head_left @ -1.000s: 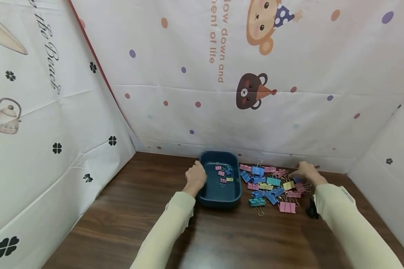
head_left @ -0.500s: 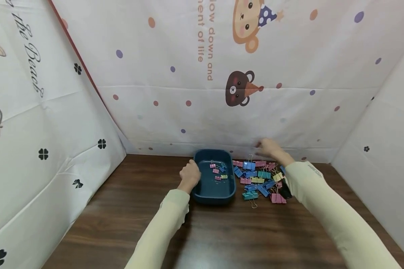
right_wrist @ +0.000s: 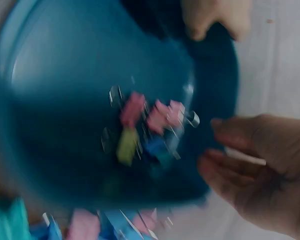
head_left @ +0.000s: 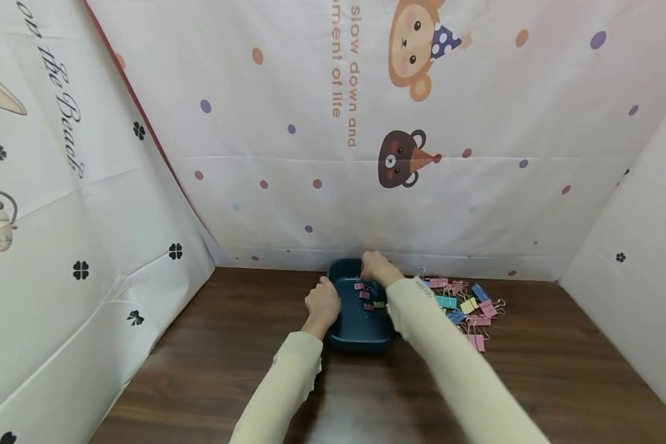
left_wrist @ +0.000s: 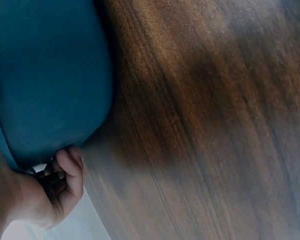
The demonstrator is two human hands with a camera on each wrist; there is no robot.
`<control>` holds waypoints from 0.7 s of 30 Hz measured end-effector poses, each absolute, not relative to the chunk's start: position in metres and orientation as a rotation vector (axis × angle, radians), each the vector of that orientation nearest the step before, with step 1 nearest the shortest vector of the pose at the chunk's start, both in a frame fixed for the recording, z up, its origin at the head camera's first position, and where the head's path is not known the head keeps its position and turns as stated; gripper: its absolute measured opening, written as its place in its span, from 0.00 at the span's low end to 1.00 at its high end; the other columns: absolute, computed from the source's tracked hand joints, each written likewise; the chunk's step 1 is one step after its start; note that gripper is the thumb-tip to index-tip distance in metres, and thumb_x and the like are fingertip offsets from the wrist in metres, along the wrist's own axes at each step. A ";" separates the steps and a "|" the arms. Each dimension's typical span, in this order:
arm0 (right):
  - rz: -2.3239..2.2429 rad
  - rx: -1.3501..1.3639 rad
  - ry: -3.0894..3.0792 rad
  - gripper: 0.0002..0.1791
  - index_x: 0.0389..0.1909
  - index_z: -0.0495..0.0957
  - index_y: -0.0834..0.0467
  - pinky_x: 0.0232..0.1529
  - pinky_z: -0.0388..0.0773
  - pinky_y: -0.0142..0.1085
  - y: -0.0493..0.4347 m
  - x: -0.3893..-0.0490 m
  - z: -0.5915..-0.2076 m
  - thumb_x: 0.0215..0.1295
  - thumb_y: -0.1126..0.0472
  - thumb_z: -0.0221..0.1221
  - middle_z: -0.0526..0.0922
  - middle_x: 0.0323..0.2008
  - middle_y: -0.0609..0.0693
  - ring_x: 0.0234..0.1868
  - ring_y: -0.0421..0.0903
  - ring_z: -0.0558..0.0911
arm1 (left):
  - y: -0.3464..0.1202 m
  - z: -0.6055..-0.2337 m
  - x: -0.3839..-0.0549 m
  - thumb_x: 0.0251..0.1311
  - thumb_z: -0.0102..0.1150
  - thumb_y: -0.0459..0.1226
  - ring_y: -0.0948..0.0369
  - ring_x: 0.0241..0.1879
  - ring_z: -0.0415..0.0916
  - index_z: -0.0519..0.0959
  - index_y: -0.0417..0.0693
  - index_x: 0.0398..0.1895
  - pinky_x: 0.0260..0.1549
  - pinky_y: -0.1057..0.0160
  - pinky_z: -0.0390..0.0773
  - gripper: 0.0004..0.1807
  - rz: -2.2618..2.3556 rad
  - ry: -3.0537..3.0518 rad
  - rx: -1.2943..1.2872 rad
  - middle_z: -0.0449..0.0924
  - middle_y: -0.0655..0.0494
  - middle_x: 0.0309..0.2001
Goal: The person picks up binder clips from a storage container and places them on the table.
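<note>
A dark teal plastic bin stands on the table, holding several small binder clips in pink, yellow, blue and teal. My left hand grips its left rim; in the left wrist view the fingers curl at the bin's edge. Over the bin's back right corner is my right hand. In the right wrist view its thumb and fingers are apart, with nothing seen between them. To the bin's right lies a pile of larger binder clips, partly hidden behind the right sleeve.
The dark wooden table meets a white printed cloth wall just behind the bin. More cloth walls rise at the left and right.
My right hand has swung left from the far right of the clip pile to above the bin. The left hand stays on the bin's rim. The head view has shifted slightly.
</note>
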State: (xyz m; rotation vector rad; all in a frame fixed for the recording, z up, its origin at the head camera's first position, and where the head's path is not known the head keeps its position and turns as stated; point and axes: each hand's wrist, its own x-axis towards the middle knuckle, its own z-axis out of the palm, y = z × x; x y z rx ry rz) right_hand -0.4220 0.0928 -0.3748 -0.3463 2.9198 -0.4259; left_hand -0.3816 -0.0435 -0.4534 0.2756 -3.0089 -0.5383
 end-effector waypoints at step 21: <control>-0.399 -0.218 2.992 0.11 0.43 0.83 0.62 0.34 0.81 0.42 0.057 -0.448 -0.433 0.76 0.70 0.52 0.84 0.39 0.61 0.36 0.53 0.86 | -0.040 -0.459 -0.383 0.68 0.63 0.42 0.49 0.33 0.86 0.71 0.38 0.54 0.32 0.52 0.84 0.21 -0.441 -2.998 0.283 0.86 0.42 0.37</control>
